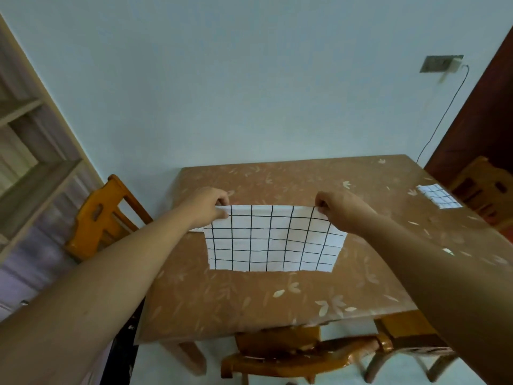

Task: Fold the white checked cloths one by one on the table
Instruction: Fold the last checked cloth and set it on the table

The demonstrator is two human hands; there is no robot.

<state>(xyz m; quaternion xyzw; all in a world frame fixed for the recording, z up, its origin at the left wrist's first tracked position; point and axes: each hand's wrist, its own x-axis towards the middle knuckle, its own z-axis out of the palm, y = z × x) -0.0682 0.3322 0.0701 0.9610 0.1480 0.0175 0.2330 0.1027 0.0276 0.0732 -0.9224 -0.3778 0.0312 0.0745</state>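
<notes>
L hand and R hand both reach out over the bench. L fingers are curled tight, pinching the far-left corner of the checked cloth. R fingers are curled the same way on the far-right corner. The cloth is stretched flat-ish btwn them at mid-bench, its near edge lying on the bench top. A sliver of white pokes out at the left, under the L wrist.

Count: 2 cloths. The 2nd, the small cloth, lies by the bench's right edge, well apart from the hands. 3 wooden chairs: left chair at the bench's left side, near chair tucked under its near edge, right chair beyond its right side. 1 wall socket above the bench's far-right corner, w/ a thin cable hanging down.
</notes>
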